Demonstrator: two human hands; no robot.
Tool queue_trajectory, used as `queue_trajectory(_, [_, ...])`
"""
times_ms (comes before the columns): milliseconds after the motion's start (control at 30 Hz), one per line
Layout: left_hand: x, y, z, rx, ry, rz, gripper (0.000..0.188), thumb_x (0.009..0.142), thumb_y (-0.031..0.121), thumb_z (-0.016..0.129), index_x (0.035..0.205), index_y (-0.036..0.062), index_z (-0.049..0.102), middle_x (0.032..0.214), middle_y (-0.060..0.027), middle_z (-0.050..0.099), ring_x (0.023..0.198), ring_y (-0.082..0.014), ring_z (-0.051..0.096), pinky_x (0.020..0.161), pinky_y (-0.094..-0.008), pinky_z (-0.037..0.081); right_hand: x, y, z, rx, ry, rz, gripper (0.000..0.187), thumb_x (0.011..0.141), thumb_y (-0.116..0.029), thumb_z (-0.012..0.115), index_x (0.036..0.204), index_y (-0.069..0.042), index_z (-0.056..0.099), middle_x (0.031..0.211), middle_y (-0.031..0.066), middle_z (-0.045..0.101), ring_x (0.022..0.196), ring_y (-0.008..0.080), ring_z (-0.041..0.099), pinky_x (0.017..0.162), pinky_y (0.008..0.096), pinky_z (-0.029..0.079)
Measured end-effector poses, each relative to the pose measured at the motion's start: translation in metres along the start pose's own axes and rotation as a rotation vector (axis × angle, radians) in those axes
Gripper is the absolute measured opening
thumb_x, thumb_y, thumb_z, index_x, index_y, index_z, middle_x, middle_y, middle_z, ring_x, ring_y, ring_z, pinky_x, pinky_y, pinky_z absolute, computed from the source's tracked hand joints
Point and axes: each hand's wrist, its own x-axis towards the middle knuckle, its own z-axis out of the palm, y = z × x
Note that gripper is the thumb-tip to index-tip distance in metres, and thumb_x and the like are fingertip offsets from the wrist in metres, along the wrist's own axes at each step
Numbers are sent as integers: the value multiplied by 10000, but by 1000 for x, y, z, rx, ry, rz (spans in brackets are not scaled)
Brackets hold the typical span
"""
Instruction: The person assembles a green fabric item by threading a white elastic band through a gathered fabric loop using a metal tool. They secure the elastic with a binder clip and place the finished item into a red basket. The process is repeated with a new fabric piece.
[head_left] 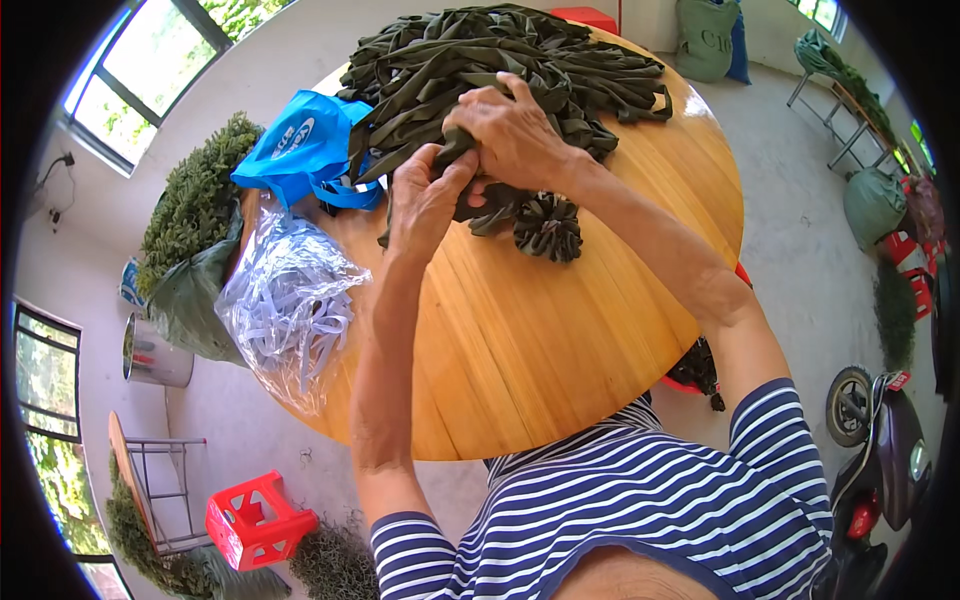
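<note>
Close together over the round wooden table (560, 330), my two hands work on a dark green fabric strip (456, 147). My left hand (425, 195) pinches it between thumb and fingers. Bent over the same cloth is my right hand (520, 135), its fingertips partly hidden in the folds. Just beyond them lies a big heap of dark green fabric strips (430, 60). A gathered dark green scrunchie (548, 228) rests on the wood below my right wrist; more flat cloth lies between it and my hands.
Left of my hands are a blue bag (295, 145) and a clear plastic bag of pale ribbons (290, 290) at the table's edge. Artificial greenery (195, 190) stands beyond. A red stool (258, 520) is at lower left, a motorbike (885, 460) at right.
</note>
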Motion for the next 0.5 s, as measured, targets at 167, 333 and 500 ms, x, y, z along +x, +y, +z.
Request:
queue_trajectory(167, [-18, -61, 37, -132, 18, -32, 279, 878, 287, 516, 808, 17, 521, 609, -67, 583, 515, -120, 556, 478, -231, 441, 20, 12, 8, -49, -73, 126, 196, 770, -147, 529, 957, -113, 578, 912, 47, 624, 1022, 204, 532, 970, 508, 219])
queue_trajectory(333, [-11, -74, 22, -118, -15, 8, 194, 865, 203, 531, 823, 13, 523, 647, -67, 585, 584, -126, 569, 550, -241, 456, 6, 10, 10, -11, -117, 108, 224, 739, -96, 506, 951, -115, 575, 891, 63, 621, 1001, 217, 545, 968, 514, 227])
queue_trajectory(500, [14, -44, 16, -141, 109, 96, 47, 800, 44, 529, 835, 16, 514, 663, -62, 584, 591, -130, 560, 560, -247, 458, 17, 2, 2, 42, -124, 215, 274, 725, -75, 480, 976, -117, 582, 816, 95, 609, 916, 238, 560, 981, 500, 223])
